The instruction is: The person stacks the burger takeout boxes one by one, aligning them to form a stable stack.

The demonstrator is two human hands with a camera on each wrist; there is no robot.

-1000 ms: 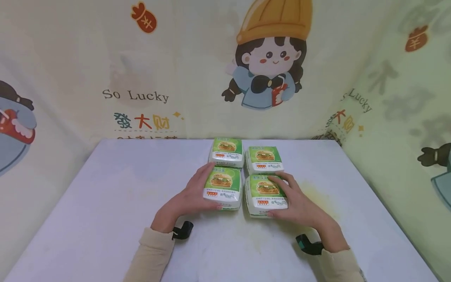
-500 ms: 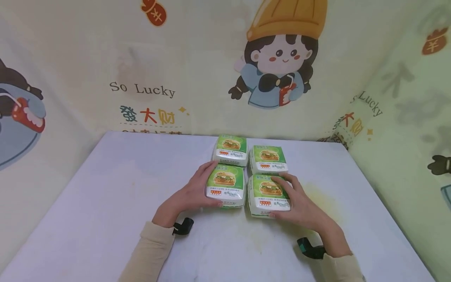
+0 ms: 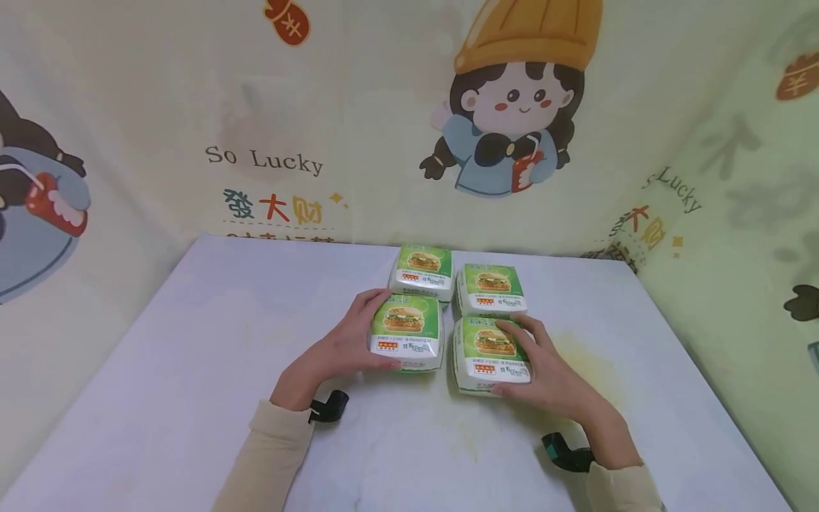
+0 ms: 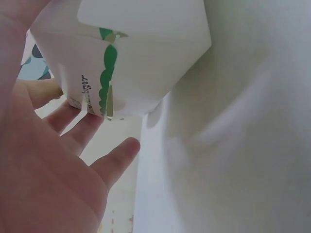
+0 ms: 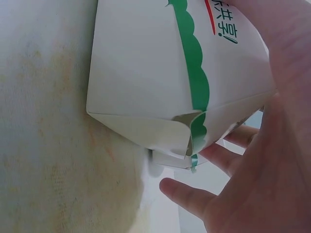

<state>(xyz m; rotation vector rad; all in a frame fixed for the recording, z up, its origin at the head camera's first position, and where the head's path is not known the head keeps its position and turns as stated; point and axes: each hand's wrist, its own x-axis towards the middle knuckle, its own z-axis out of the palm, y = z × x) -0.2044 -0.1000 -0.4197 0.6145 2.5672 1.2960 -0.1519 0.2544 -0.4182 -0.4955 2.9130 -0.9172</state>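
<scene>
Four-sided white and green burger boxes stand in two columns in the head view. My left hand [image 3: 339,348] holds the front left burger box [image 3: 407,333], thumb at its near side and fingers at its left and far side. This box looks slightly raised, overlapping the rear left box [image 3: 422,274]. My right hand [image 3: 553,373] grips the front right burger box [image 3: 491,352] from its right side, with the rear right box [image 3: 491,290] directly behind. In the right wrist view, the held box [image 5: 141,63] sits on the table, one corner flap slightly parted.
The white table [image 3: 192,384] carries yellowish stains near the right hand. Behind it hangs a printed cloth [image 3: 377,142] with cartoon figures, and the cloth continues on both sides. A black wrist camera mount [image 3: 329,407] sits below the left hand, another mount [image 3: 566,453] below the right.
The front left box has shifted a little left and up in the left hand, away from the front right box. The right hand stays on its box. The head view has turned slightly.
</scene>
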